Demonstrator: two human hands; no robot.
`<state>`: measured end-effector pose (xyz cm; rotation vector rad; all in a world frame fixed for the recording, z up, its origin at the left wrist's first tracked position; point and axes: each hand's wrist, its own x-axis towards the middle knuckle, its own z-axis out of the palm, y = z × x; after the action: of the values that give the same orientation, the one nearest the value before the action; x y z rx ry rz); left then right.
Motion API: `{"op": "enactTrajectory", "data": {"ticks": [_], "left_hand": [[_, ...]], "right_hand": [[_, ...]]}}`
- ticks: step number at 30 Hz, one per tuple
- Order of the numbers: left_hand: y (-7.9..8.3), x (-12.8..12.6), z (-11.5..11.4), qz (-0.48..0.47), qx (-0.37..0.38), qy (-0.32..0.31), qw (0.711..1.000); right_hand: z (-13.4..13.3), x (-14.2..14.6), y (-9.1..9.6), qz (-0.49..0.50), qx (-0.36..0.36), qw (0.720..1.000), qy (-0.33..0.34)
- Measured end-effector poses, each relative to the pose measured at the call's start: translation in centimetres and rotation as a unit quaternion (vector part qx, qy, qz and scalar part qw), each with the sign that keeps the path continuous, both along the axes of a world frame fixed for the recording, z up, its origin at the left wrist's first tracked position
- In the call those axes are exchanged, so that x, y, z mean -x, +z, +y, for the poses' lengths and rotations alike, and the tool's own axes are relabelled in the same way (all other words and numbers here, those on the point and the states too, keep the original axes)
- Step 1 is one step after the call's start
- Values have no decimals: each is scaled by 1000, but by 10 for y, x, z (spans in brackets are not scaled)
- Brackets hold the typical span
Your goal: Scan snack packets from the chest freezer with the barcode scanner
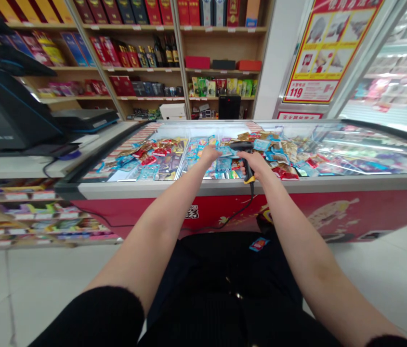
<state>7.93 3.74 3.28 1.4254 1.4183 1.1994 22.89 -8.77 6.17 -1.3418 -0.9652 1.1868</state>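
My right hand [256, 164] is wrapped round the handle of a black and yellow barcode scanner [248, 173], whose head points left above the freezer. Pinched in the fingers of my left hand [210, 154] is a light-blue packet [226, 152], held just left of the scanner. Below both hands lie many blue, gold and red packets [279, 155] on the chest freezer [145, 188]. A cable [237, 212] hangs from the scanner's handle and runs off to the left.
A checkout terminal [8, 106] stands on the counter [26, 166] at left. A white wire divider [182, 159] separates packets inside the freezer. Shelves [134, 68] with boxes and bottles line the back. A small blue and red packet [259, 244] rests against my dark clothing.
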Motion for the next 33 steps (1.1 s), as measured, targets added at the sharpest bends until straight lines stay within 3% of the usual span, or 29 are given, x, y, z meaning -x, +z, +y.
{"op": "enactTrajectory", "data": {"ticks": [5, 12, 16, 24, 29, 33], "left_hand": [[-6, -6, -10, 178, -75, -20, 981], [-7, 10, -16, 234, -100, -23, 967], [-9, 46, -15, 278, -91, 0, 956], [-8, 142, -16, 330, -75, 96, 936], [-7, 192, -27, 320, -108, 162, 927], [-6, 223, -37, 360, -93, 183, 910]], "right_hand": [[-2, -2, -1, 4, 2, 1000, 3], [1, 5, -4, 2, -4, 1000, 15], [3, 17, -6, 6, 6, 999, 41], [11, 52, -8, -10, 17, 997, 73], [12, 77, -6, -32, 28, 994, 96], [17, 98, -9, -41, 28, 992, 118]]}}
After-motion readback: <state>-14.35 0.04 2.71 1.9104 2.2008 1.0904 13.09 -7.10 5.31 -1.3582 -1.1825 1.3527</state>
